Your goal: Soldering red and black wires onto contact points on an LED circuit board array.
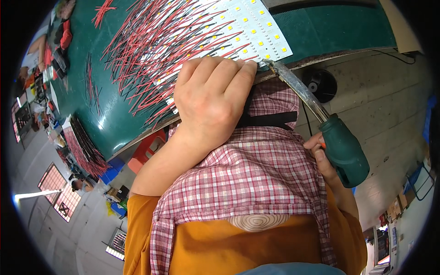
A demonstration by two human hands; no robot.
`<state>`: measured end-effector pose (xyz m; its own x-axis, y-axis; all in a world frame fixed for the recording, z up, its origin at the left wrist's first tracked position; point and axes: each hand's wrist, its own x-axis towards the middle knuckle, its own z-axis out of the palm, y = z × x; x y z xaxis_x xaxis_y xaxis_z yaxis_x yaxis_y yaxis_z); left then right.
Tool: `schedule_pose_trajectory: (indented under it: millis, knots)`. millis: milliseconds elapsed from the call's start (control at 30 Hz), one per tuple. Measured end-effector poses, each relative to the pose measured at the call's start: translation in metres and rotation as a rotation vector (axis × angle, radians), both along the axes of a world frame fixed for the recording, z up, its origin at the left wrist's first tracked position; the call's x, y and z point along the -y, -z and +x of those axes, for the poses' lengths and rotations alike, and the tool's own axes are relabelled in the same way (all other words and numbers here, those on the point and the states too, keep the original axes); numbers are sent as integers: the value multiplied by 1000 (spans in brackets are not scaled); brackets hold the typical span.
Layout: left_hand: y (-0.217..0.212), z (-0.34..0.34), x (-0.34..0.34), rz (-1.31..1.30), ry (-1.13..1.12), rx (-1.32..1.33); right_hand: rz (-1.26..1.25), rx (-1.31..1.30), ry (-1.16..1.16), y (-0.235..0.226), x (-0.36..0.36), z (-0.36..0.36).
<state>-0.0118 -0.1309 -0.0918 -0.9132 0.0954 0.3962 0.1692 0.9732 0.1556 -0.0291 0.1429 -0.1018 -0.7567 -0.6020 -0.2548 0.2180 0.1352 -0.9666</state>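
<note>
A white circuit board (277, 34) with yellow square LEDs lies at the table's near edge. Many red and black wires (151, 50) stick out from it, spreading leftward. My left hand (208, 96) rests over the board's near edge with bent, closed fingers; the fingertips are hidden, so what they pinch cannot be made out. My right hand (323, 158) is wrapped round the green handle of a soldering gun (344, 149), partly behind it, with a finger by an orange part. The gun's metal tip reaches the board's near right corner, close to my left fingers.
The green table (110, 130) carries loose wires (90, 87) and a small red bundle (104, 13). A thick wire bundle (85, 146) hangs at its left edge. Below are a red stool (145, 151) and a black round object (323, 85). Another person (82, 184) is far left.
</note>
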Motion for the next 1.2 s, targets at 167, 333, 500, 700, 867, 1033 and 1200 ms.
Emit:
schedule_pose_trajectory:
  millis: [167, 333, 500, 700, 867, 1033, 1200]
  knots:
    - [1, 0, 0, 6, -11, 2, -346, 813, 86, 2, -3, -8]
    - [2, -2, 0, -23, 8, -50, 82, 29, -68, -8, 3, -6]
    - [0, -2, 1, -15, 19, -21, 282, -110, -153, -11, 2, -6]
    - [2, -3, 1, 24, 15, -40, 45, 169, 4, -7, -1, -4]
    - [1, -3, 0, 8, 24, -34, 137, -33, -38, -8, 4, 0]
    - [1, -3, 0, 14, 15, -26, 156, -63, -87, -12, 4, -7]
    - [3, -2, 1, -13, 39, -33, 253, -202, -122, -17, 9, -9]
